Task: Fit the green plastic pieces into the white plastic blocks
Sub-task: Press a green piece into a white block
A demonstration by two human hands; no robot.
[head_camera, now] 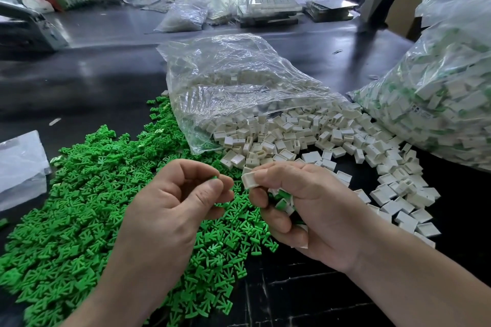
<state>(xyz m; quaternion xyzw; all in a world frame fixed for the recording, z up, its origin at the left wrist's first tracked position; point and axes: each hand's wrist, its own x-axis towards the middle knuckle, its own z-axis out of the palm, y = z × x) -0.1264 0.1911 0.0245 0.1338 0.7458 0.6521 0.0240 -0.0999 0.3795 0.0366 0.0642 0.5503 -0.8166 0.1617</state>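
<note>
A wide heap of green plastic pieces (79,207) covers the dark table at the left and centre. Loose white plastic blocks (305,135) spill from a clear bag (233,79) at the centre right. My left hand (172,202) pinches a green piece (214,179) between thumb and forefinger. My right hand (300,202) pinches one white block (249,179) at its fingertips, a short gap from the green piece. Several fitted white-and-green blocks (283,203) sit curled in the right palm.
A large clear bag of assembled white-and-green blocks (438,93) stands at the right. A flattened plastic bag (21,167) lies at the left edge. More bags, trays and boxes (268,8) crowd the far end of the dark table (93,82).
</note>
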